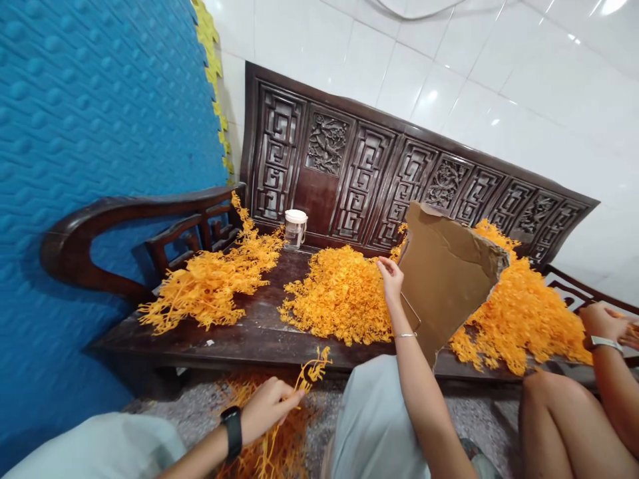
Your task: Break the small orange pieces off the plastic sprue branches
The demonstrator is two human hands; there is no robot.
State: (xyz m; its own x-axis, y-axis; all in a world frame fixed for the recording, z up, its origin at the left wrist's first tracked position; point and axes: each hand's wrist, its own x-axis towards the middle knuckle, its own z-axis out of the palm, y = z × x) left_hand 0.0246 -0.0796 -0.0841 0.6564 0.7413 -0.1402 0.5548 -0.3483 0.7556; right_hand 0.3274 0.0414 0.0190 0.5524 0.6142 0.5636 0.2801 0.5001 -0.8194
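My left hand point(269, 407), with a black watch on its wrist, is closed around a thin, branching orange plastic sprig point(314, 370). It hangs over the floor in front of the bench. My right hand point(392, 278), with a thin bracelet on the wrist, is raised above the right edge of the middle orange pile point(344, 293). Its fingertips are pinched together, and whatever may be between them is too small to make out. Just right of that hand stands a tilted brown cardboard sheet point(449, 273). A looser pile of long orange sprigs point(204, 289) lies to the left.
The dark carved wooden bench point(259, 332) has a curved armrest point(94, 226) on the left. A lidded clear container point(295, 229) stands by the backrest. Another orange pile point(529, 313) lies right, near a co-worker's hand point(602, 322). More orange strands point(269, 452) cover the floor.
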